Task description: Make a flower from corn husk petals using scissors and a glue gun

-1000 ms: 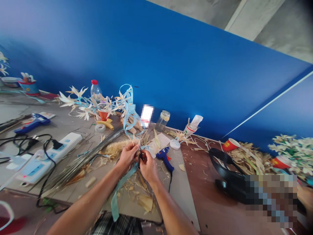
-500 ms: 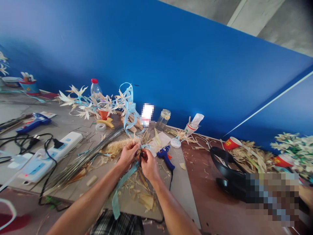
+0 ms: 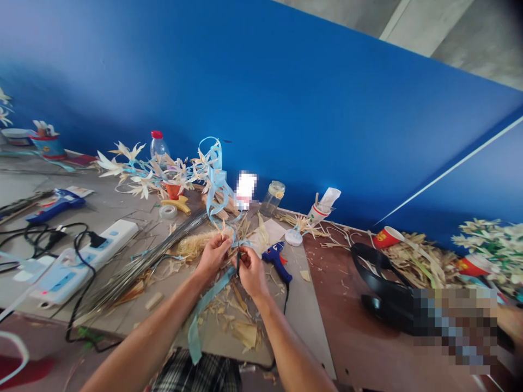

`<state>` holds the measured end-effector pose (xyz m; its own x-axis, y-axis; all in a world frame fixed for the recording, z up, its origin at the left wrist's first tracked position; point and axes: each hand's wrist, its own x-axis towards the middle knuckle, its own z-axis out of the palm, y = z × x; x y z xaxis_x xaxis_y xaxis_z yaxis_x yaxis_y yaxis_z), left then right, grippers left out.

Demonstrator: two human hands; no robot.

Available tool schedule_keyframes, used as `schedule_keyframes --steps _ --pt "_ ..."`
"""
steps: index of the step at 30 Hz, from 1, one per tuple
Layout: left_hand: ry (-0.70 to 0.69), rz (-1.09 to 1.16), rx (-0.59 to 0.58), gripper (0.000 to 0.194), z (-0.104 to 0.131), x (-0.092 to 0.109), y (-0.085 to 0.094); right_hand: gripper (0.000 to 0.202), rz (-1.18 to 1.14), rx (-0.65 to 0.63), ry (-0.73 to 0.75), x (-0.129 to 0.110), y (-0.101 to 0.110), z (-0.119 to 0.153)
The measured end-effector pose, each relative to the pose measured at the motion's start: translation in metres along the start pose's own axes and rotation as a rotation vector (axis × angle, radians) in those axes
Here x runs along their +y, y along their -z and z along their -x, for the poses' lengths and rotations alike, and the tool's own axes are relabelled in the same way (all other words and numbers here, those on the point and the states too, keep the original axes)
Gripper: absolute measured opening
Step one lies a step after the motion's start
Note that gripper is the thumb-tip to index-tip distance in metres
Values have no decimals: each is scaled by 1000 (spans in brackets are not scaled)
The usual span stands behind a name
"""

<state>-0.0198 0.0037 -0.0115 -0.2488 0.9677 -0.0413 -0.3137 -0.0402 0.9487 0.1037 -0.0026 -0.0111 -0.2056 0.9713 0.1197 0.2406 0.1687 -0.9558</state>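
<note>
My left hand (image 3: 215, 252) is closed in a pinch on a small pale flower piece (image 3: 223, 231), its details too small to tell. Just to its right, my right hand (image 3: 250, 267) has its fingers closed around a dark, narrow tool (image 3: 238, 260), which looks like small scissors. A light blue ribbon (image 3: 199, 321) trails from between the hands down to the table's front edge. Right of my right hand lies a blue glue gun (image 3: 278, 262). Behind the hands stands a light blue bow (image 3: 217, 188) beside a branch of pale husk flowers (image 3: 141, 174).
A wire bundle (image 3: 143, 267) and a white power strip (image 3: 87, 261) with black cords lie left. A clear jar (image 3: 272, 198) and a paper cup (image 3: 317, 214) stand behind. Dried husks (image 3: 420, 261), a black object (image 3: 384, 305) and part of another person's arm (image 3: 510, 324) are right.
My right hand has shifted slightly right with the dark tool, opening a small gap from my left hand. My left hand has barely moved.
</note>
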Motion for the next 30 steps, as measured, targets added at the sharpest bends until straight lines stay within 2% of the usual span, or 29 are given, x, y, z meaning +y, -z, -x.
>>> schedule_keyframes --steps 4,13,22,27,30 --pt "5 -11 -2 27 0 -1 1 27 -14 -7 25 -1 1 2" --pt "114 64 -42 30 1 2 -2 28 142 -36 68 -1 2 3" --pt "109 70 -56 29 1 3 -1 26 129 -27 48 -2 2 2" --pt "58 -1 6 26 2 7 -2 27 103 -33 33 -2 2 1" --pt "43 -17 -2 28 1 6 -1 26 93 -33 21 -5 3 1"
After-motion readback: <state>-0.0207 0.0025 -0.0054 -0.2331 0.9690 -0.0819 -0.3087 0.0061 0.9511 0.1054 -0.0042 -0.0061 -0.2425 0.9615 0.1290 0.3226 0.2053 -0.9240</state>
